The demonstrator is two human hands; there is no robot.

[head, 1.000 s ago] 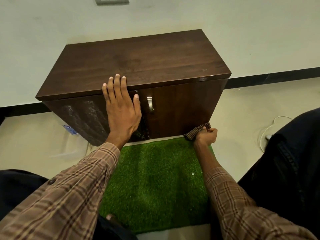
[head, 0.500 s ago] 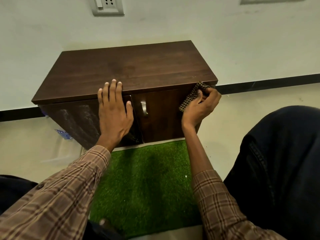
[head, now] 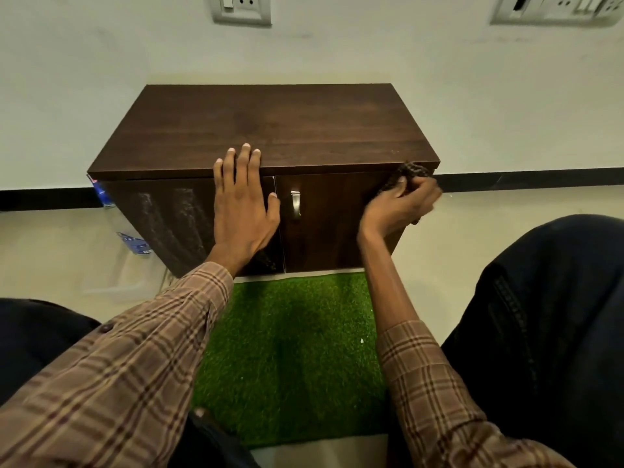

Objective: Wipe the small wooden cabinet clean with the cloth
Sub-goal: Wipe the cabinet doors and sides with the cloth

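Left hand (head: 241, 211) flat, fingers straight, braced on wooden cabinet (head: 270, 130) front edge. Right hand (head: 400, 206) grip clenched around checked cloth (head: 410, 172) at right door's top corner.

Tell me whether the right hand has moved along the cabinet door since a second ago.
Yes. The right hand, gripping the cloth, has risen from the door's bottom right corner near the green mat to the top right corner of the cabinet.

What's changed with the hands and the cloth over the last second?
The right hand, gripping the checked cloth, swept up the right door from its bottom corner to the top right corner. The left hand stayed flat against the cabinet front, fingertips over the top edge. Both doors remain closed.
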